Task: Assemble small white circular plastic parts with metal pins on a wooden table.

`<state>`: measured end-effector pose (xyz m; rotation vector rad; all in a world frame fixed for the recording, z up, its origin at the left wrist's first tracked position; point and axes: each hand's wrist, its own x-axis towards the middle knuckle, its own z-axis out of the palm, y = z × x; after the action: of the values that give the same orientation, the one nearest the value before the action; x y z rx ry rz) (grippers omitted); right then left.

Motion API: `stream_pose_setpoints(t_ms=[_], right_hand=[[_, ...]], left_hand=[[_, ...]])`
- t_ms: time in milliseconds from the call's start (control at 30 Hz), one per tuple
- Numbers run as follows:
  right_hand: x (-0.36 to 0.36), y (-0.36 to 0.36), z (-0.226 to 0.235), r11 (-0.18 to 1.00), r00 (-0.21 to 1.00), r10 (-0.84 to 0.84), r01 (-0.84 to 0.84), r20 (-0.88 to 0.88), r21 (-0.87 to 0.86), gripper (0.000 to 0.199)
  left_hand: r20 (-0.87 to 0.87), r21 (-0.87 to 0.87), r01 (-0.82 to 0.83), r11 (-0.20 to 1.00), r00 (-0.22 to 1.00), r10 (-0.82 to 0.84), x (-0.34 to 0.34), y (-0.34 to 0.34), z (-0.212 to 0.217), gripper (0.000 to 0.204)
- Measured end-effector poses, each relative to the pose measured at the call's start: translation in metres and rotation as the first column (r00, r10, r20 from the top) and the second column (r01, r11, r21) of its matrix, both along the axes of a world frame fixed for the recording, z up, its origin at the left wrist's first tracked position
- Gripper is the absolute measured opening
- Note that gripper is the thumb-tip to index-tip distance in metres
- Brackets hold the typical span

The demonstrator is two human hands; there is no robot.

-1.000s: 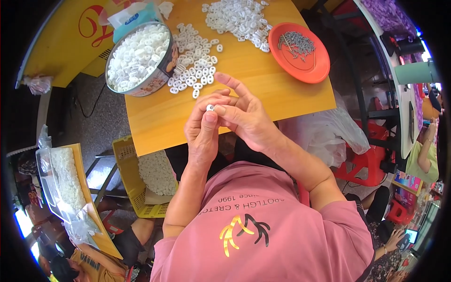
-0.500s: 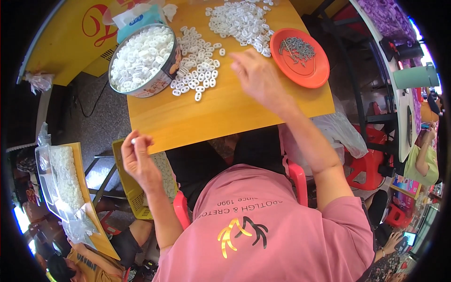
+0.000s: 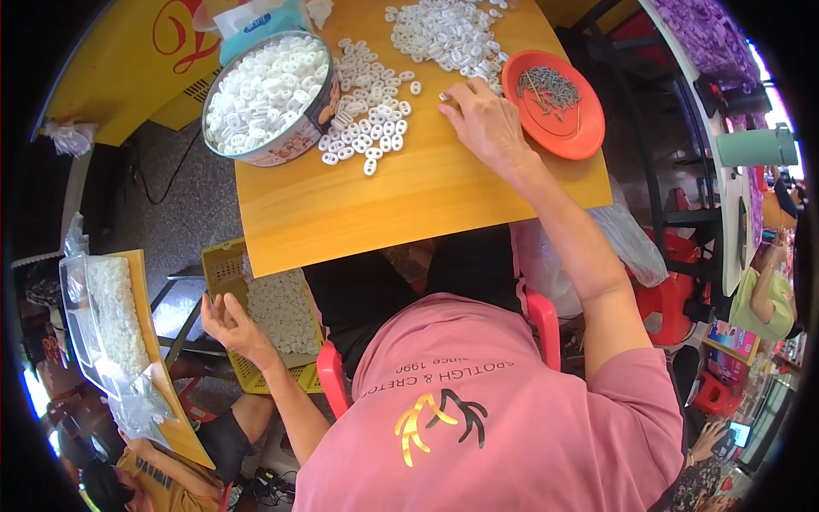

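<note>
My left hand (image 3: 235, 328) is off the table's left edge, over a yellow plastic crate (image 3: 223, 271) of white pieces. Its fingers are spread, with nothing visible in them. On the table, my right hand (image 3: 488, 126) pinches a small white oval piece (image 3: 444, 96) between thumb and finger. Just left of it lies a scatter of white two-hole oval pieces (image 3: 373, 128), and beyond it a heap of smaller-looking white pieces (image 3: 448, 36). A red plate (image 3: 584, 141) with small grey metal pins (image 3: 550, 88) sits right beside my right hand.
A round tin (image 3: 290, 147) full of white pieces stands at the table's left, a tissue pack (image 3: 256, 24) behind it. At lower left, a clear tray (image 3: 81, 299) of white pieces rests on another board, near another person. Red stools (image 3: 670, 294) stand at right.
My left hand has moved down and left over the crate and opened; the white piece it held no longer shows. My right hand has shifted slightly right, a white piece now visible at its fingertips.
</note>
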<state>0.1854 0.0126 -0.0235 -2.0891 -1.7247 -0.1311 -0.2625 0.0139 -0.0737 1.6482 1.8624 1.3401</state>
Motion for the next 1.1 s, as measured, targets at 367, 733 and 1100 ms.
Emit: stream_pose_setpoints(t_ms=[367,733,1100], right_hand=[[0.004,0.003,0.006,0.999,0.999,-0.009,0.008,-0.036,-0.038,0.020],[-0.013,-0.016,0.010,0.998,0.877,0.034,-0.003,-0.479,0.065,0.022],[-0.042,-0.072,0.025,0.972,0.211,0.171,0.122,-0.962,0.200,0.018]], left_hand=[[0.161,0.288,0.571,0.769,0.762,-0.627,0.156,-0.002,0.057,0.030],[0.737,-0.019,0.866,0.499,0.349,-0.578,0.254,0.006,0.047,0.022],[0.853,0.073,0.853,0.516,0.214,-0.475,0.291,-0.008,0.045,0.019]])
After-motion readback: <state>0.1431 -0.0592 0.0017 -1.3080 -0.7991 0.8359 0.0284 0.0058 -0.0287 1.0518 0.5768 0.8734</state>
